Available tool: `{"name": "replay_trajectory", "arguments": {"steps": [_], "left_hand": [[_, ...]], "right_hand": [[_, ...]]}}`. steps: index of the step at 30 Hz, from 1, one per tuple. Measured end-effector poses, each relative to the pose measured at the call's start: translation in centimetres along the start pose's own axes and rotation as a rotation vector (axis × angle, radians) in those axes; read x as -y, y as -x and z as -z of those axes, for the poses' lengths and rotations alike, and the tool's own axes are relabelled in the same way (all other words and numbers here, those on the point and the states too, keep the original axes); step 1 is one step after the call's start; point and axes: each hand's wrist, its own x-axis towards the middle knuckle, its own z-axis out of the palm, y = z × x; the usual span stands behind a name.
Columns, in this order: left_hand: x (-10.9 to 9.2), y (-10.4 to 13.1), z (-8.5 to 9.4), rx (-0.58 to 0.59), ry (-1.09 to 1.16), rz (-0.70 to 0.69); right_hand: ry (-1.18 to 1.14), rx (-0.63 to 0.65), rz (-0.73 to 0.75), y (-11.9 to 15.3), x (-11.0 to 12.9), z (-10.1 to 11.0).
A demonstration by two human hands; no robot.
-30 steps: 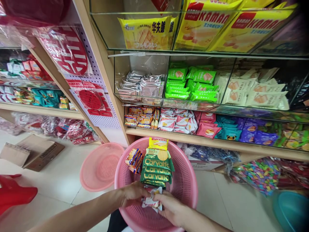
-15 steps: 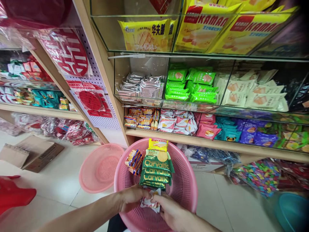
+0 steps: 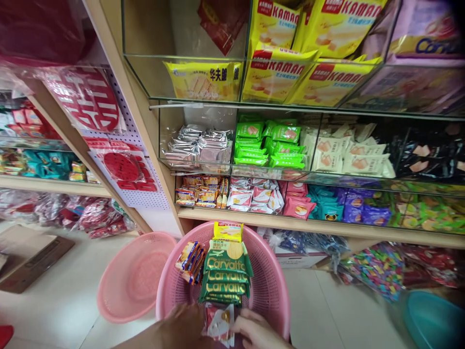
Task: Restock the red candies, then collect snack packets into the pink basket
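Both my hands are low in the pink basket (image 3: 281, 291). My left hand (image 3: 185, 322) is blurred at the left side of some white-and-red snack packets (image 3: 220, 322); its fingers are smeared. At the packets' right edge, my right hand (image 3: 256, 329) grips them with bent fingers. Just beyond lie green Carvalfo packs (image 3: 227, 264) in an overlapping row, with a yellow Kaman pack (image 3: 228, 231) at their far end. Small orange-and-blue packets (image 3: 191, 261) stand together on the left inside the basket.
A shallow pink basket (image 3: 136, 276) sits on the floor to the left, near a cardboard box (image 3: 32, 261). Ahead, glass-fronted shelves (image 3: 308, 225) hold many snack packets. A teal basin (image 3: 434, 317) is at the lower right, near a bag of colourful sweets (image 3: 378, 271).
The view has shifted, showing more of the upper and right shelves. My hands have moved apart slightly, and the white-and-red packets between them show more fully.
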Motion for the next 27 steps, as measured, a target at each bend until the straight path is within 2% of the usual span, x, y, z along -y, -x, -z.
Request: {"name": "replay_trajectory", "arguments": {"steps": [2, 4, 7, 10, 12, 14, 18, 20, 23, 27], "left_hand": [[-2.2, 0.2, 0.7, 0.038, -0.208, -0.02], [-4.3, 0.0, 1.3, 0.068, -0.272, -0.077], [-6.3, -0.8, 1.9, 0.198, -0.197, -0.244], [-6.7, -1.8, 1.8, 0.249, 0.005, -0.344], [-6.5, -2.2, 1.3, 0.229, 0.157, -0.312], [-6.1, -2.4, 0.9, 0.192, 0.283, -0.263], [-4.7, -2.3, 0.4, 0.075, 0.406, -0.181], [-3.5, -2.3, 0.2, -0.009, 0.449, -0.16], [-1.2, -2.3, 0.1, -0.128, 0.548, -0.165], [1.2, -2.0, 0.0, -0.201, 0.613, -0.169]], "right_hand": [[0.053, 0.033, 0.027, 1.0, 0.9, 1.1], [0.109, 0.058, 0.086, 2.0, 1.9, 2.2], [0.286, 0.041, 0.281, 2.8, 3.4, 3.8], [0.588, -0.148, 0.602, 3.1, 5.8, 5.0], [0.764, -0.324, 0.799, 3.2, 8.3, 5.3], [0.9, -0.433, 0.953, 2.9, 11.3, 5.3], [1.165, -0.525, 1.242, 0.8, 17.6, 4.8], [1.295, -0.568, 1.341, -0.5, 20.2, 4.3], [1.474, -0.608, 1.383, -2.2, 23.0, 3.0], [1.708, -0.591, 1.362, -3.5, 24.7, 1.2]]}}
